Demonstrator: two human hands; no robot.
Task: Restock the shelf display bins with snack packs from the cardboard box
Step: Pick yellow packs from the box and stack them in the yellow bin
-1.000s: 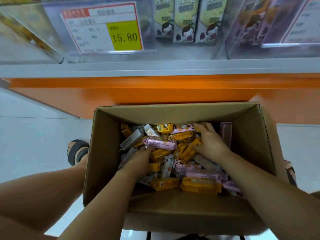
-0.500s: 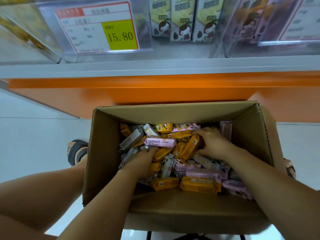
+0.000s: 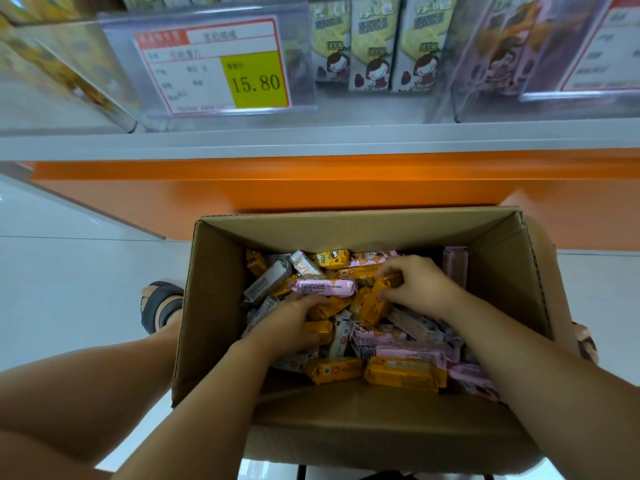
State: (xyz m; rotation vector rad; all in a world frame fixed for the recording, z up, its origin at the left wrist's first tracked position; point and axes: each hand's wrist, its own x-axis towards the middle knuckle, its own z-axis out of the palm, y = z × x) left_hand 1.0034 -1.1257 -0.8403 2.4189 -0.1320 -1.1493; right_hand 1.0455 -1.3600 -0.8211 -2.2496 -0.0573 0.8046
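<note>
An orange pack [image 3: 374, 301] is pinched by the right hand [image 3: 419, 285], at its 8 o'clock. Of the left hand [image 3: 291, 323] the grip cannot be told; a pink pack [image 3: 325, 287] lies at its 12 o'clock, in the box [image 3: 214, 306].

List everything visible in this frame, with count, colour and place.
Cardboard box: one, brown, open, on the floor.
Orange packs: many, loose in the box.
Pink packs: several, mixed among them.
Grey packs: several, mostly the box's left side.
Display bins: at least two, clear, on the shelf above.
Price tags: two, white, on bin fronts; left reads 15.80.
Upright cartons: three, cream-green, right of the left tag.
Shelf base: one, orange, behind the box.
Sandalled foot: one, dark sandal, left of the box.
Left hand: among the packs, grip hidden.
Right hand: fingers curled round one orange pack.
</note>
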